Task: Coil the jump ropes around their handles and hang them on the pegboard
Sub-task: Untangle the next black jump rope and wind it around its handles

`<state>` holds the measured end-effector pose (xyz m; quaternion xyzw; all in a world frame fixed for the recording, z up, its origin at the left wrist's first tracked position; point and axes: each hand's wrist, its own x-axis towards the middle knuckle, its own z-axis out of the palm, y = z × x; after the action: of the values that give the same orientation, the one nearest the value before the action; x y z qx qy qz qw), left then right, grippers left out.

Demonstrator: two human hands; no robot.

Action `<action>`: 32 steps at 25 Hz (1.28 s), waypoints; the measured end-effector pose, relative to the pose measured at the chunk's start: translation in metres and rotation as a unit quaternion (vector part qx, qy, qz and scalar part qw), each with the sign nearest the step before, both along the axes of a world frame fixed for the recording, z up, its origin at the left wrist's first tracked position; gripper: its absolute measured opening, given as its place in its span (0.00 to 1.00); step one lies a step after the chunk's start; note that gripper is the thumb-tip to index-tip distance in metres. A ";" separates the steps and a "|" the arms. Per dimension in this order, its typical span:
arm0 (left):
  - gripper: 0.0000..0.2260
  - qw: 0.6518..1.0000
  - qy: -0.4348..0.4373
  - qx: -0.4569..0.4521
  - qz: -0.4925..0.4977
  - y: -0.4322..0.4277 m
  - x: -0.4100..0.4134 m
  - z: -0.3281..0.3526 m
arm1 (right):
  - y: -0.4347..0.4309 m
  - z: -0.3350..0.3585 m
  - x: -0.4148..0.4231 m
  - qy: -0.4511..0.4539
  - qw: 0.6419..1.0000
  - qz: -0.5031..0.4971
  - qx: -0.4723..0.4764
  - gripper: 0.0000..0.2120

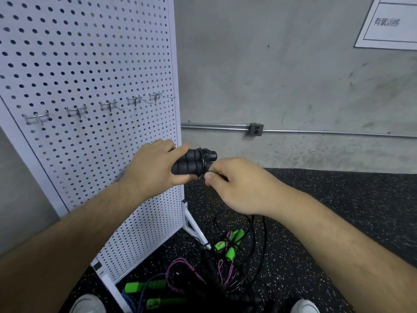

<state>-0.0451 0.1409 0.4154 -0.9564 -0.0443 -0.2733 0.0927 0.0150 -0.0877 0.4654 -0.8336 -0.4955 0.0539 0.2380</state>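
Hands: our left hand (155, 163) grips paired ribbed black foam handles (190, 162), long axis left-right | our right hand (239, 184) pinches thin black cord (203, 157) beside them | steel hooks (110, 105) on white perforated pegboard (90, 64) sit far-left, nearer our left hand.

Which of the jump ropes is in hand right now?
The black rope with ribbed foam handles: the left hand grips both handles, the right hand pinches its cord. The green-handled ropes lie on the floor.
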 end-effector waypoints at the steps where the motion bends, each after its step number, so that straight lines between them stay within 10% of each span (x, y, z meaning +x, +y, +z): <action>1: 0.33 1.000 0.004 0.002 -0.006 -0.001 0.000 -0.001 | -0.002 0.001 0.003 -0.059 0.998 -0.007 -0.003 0.12; 14: 0.31 0.987 0.047 -0.016 -0.151 -0.037 -0.004 0.000 | -0.013 -0.005 0.060 -0.252 0.965 -0.017 0.070 0.15; 25: 0.26 0.974 0.056 -0.140 -0.167 -0.062 -0.033 0.028 | -0.008 -0.047 0.065 0.285 0.946 0.029 0.152 0.14; 32: 0.28 0.994 0.042 -0.087 -0.049 -0.014 -0.021 0.010 | 0.022 -0.080 0.010 0.181 0.981 0.016 0.070 0.15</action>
<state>-0.0662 0.1270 0.4255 -0.9724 -0.0172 -0.2325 -0.0027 0.0250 -0.0655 0.3851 -0.7830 -0.4602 0.1733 0.3808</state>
